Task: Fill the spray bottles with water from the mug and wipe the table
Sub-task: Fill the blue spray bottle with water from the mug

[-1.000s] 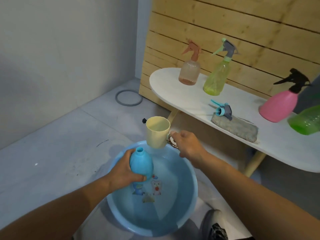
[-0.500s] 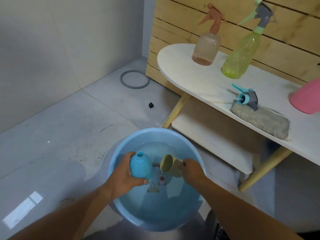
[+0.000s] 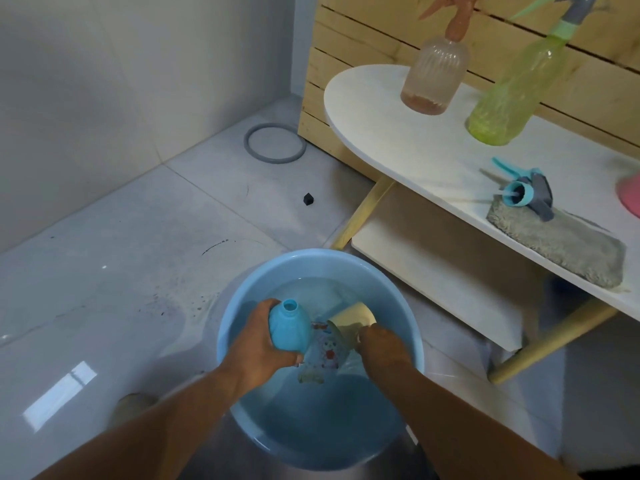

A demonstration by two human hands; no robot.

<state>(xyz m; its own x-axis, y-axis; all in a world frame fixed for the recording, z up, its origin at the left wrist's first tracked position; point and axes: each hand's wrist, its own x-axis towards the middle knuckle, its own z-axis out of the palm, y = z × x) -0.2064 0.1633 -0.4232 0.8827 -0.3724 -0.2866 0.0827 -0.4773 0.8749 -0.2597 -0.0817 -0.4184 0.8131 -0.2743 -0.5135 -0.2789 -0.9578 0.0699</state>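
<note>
Mug dipped in basin, open bottle held just beside it.

Left hand (image 3: 258, 344) grip is closed round the blue bottle (image 3: 289, 327), neck up and uncapped; right hand (image 3: 379, 344) grip is closed on the mug (image 3: 353, 318), tipped in the basin (image 3: 414, 327), just right of the bottle mouth. Beyond, the white surface (image 3: 398, 133) carries cloth (image 3: 561, 242), sprayer head (image 3: 526, 192), two bottles.

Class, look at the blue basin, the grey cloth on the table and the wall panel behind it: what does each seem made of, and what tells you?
Blue basin: likely plastic, smooth, glossy, even colour.
Grey cloth: probably microfibre or terry, matt, fuzzy pile.
Wall panel: unpainted wood, grain and knots across slats.
</note>
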